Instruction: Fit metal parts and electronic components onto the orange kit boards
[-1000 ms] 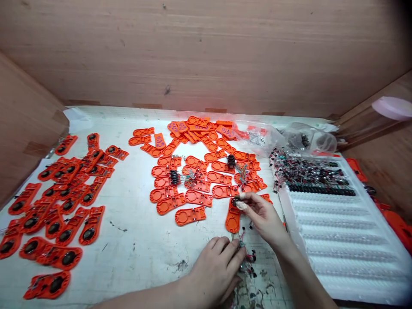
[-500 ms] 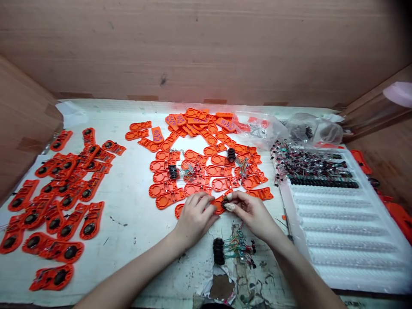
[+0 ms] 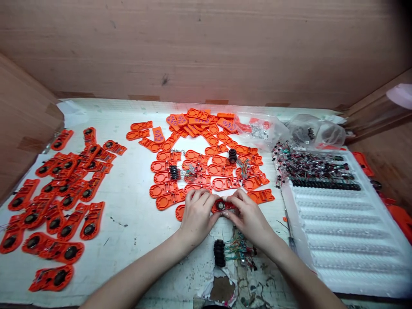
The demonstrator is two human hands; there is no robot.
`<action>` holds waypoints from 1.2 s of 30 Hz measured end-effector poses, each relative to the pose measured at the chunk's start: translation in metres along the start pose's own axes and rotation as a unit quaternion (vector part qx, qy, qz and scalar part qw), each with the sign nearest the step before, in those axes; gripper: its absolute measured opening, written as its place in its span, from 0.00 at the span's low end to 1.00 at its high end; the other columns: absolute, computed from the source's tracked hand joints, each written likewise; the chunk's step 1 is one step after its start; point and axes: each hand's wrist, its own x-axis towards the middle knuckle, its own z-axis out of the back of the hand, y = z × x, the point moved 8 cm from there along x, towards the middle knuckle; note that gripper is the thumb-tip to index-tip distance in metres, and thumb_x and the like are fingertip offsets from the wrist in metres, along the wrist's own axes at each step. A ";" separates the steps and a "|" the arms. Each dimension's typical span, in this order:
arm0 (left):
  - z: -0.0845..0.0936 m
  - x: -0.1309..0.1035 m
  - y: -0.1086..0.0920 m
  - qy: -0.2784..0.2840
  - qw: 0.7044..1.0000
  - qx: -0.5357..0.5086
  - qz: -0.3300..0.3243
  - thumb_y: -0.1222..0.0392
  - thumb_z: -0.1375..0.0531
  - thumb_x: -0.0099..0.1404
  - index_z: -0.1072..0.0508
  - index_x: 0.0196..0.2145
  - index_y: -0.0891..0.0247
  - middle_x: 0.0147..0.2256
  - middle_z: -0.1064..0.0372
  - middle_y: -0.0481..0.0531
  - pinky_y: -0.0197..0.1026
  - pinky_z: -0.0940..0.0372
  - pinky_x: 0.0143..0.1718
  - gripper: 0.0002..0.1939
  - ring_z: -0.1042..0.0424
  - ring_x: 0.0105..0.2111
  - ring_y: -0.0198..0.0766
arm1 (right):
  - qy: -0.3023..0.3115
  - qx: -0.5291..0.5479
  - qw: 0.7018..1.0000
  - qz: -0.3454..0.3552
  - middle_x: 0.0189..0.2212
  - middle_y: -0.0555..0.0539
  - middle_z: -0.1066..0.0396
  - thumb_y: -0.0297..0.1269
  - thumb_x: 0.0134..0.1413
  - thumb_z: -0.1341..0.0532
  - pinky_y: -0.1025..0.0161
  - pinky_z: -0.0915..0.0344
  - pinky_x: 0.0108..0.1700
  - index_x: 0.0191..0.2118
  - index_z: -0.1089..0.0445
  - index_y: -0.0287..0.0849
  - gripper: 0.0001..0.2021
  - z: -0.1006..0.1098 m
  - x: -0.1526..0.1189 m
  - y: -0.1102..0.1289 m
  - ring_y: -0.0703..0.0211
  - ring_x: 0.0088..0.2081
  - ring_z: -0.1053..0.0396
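An orange plastic shell (image 3: pixel 228 204) with a round dark speaker (image 3: pixel 220 205) in its rounded end lies between my hands. My left hand (image 3: pixel 198 212) is closed at the shell's left edge, thumb and fingers gripping it. From the right, my right hand (image 3: pixel 246 210) pinches the shell beside the speaker, its thumb below and fingers above. Just below my hands rests a stack of black speakers (image 3: pixel 219 252) with coloured wires (image 3: pixel 236 249) running right. Rows of orange shells (image 3: pixel 170 199) lie beyond my hands, with another wired speaker stack (image 3: pixel 174 172) on top of them.
Orange shells with speakers (image 3: pixel 66 231) cover the left side. At the right, a white foam tray (image 3: pixel 347 234) holds wired parts (image 3: pixel 322 165). Plastic bags (image 3: pixel 262 131) lie at the back, cardboard walls (image 3: pixel 193 51) stand around, and a screwdriver (image 3: pixel 291 242) lies beside the tray.
The speaker now sits face up in the shell, where my right hand held a dark part before. My right hand has shifted slightly and lies closer around the shell.
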 end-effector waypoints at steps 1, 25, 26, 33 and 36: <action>0.000 0.000 0.000 0.002 1.000 -0.004 -0.010 0.60 0.36 0.58 0.31 0.43 0.60 0.40 0.29 0.50 0.50 0.47 0.50 0.14 0.37 0.48 0.45 | 0.004 -0.010 1.000 0.001 0.35 0.46 0.39 0.28 0.55 0.43 0.61 0.36 0.37 0.41 0.32 0.42 0.08 0.001 -0.002 -0.001 0.58 0.35 0.36; 0.005 -0.002 -0.003 -0.016 0.999 0.000 -0.030 0.62 0.42 0.63 0.27 0.39 0.60 0.37 0.28 0.51 0.50 0.41 0.47 0.06 0.34 0.43 0.43 | -0.005 -0.060 0.998 -0.005 0.36 0.45 0.39 0.27 0.53 0.44 0.57 0.36 0.39 0.36 0.37 0.43 0.05 0.017 -0.023 -0.013 0.54 0.38 0.37; 0.005 -0.003 -0.004 -0.022 0.999 0.007 -0.034 0.62 0.42 0.63 0.27 0.39 0.60 0.38 0.27 0.51 0.51 0.41 0.48 0.06 0.34 0.43 0.43 | -0.007 -0.061 0.998 0.004 0.34 0.45 0.38 0.27 0.54 0.45 0.58 0.36 0.39 0.34 0.36 0.43 0.04 0.018 -0.025 -0.013 0.54 0.37 0.37; 0.004 -0.005 -0.010 -0.018 0.997 0.056 -0.047 0.60 0.42 0.64 0.28 0.38 0.60 0.39 0.27 0.49 0.53 0.43 0.50 0.05 0.34 0.44 0.44 | -0.002 0.069 0.997 -0.030 0.33 0.47 0.31 0.33 0.58 0.45 0.63 0.36 0.37 0.42 0.35 0.44 0.07 0.020 -0.031 -0.015 0.58 0.34 0.33; 0.002 0.001 -0.009 0.021 0.998 0.066 -0.006 0.60 0.40 0.63 0.27 0.34 0.60 0.35 0.28 0.49 0.51 0.41 0.44 0.03 0.35 0.41 0.44 | 0.022 0.122 0.988 -0.096 0.29 0.49 0.32 0.38 0.57 0.44 0.64 0.37 0.33 0.38 0.35 0.44 0.05 0.011 -0.036 -0.023 0.59 0.31 0.34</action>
